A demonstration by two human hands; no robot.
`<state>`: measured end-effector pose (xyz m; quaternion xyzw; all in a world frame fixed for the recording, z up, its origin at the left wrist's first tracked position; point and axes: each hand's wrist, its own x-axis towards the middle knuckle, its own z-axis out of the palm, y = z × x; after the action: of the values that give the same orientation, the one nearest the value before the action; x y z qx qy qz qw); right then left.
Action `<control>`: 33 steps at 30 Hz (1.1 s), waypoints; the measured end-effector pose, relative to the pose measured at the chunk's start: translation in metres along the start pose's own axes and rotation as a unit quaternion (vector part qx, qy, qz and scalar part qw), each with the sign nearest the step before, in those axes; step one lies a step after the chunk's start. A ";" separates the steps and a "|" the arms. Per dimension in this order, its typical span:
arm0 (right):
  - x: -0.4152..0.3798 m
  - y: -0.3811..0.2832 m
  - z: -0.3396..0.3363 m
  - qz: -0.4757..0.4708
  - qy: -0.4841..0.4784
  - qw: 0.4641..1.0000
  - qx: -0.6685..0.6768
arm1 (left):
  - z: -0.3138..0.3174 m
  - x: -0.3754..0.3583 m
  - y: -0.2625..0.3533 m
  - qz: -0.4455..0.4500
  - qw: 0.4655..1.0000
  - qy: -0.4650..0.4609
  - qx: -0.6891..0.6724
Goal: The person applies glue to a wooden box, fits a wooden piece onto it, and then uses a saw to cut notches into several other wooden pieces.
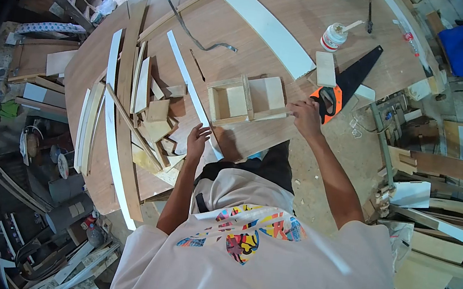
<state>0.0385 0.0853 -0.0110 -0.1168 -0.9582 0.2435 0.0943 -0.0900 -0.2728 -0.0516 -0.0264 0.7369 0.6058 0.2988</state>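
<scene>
My left hand [198, 140] is at the lower end of a long white strip [191, 89], fingers loosely apart and nothing visibly gripped. My right hand [306, 118] has its fingers closed at the right end of the front rail of a small wooden box [229, 119]. This box has a deep compartment on the left and a flat panel between low rails on the right. Just beyond my right hand lies a handsaw [358, 67] with an orange and black handle. A small wooden block [325, 69] rests beside the saw.
An open white jar [333, 37] with a stick across it stands near a wide white curved board [266, 27]. A bent metal strip [195, 37] lies farther left. Wood offcuts [157, 121] and long boards [128, 74] cover the table's left side. More lumber [448, 165] is stacked at right.
</scene>
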 end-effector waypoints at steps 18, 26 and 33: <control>-0.035 -0.077 0.016 0.026 -0.058 0.996 0.060 | -0.005 -0.013 -0.013 -0.004 0.994 0.054 -0.091; -0.043 -0.081 0.019 0.027 -0.065 0.997 0.035 | 0.025 -0.008 -0.011 -0.007 0.996 -0.081 -0.027; -0.039 -0.077 0.020 0.006 -0.062 0.997 0.035 | 0.064 0.007 -0.001 0.039 0.988 -0.149 0.020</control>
<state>0.0576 -0.0004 0.0045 -0.1035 -0.9525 0.2839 0.0371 -0.0694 -0.2131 -0.0619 0.0987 0.6968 0.5990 0.3820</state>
